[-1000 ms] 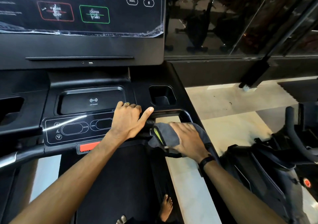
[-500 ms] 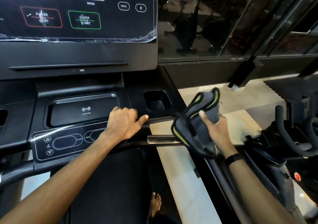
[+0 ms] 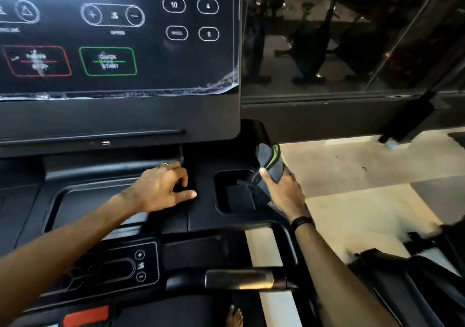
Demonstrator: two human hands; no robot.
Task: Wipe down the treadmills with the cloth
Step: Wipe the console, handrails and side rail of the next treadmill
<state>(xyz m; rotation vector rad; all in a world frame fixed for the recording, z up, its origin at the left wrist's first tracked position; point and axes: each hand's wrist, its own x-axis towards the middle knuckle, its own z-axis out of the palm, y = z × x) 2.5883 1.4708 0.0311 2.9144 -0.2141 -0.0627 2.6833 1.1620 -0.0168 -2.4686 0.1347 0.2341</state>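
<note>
My right hand has its fingers curled round the cloth, gripping it at the right rim of the cup holder on the treadmill. My left hand rests on the console just left of the holder, fingers loosely bent, holding nothing.

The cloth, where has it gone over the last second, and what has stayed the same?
The right hand lifted the cloth off the handrail and carried it forward to the right-hand cup holder, gripping it throughout. The left hand slid forward from the lower control panel and still rests on the console.
</note>
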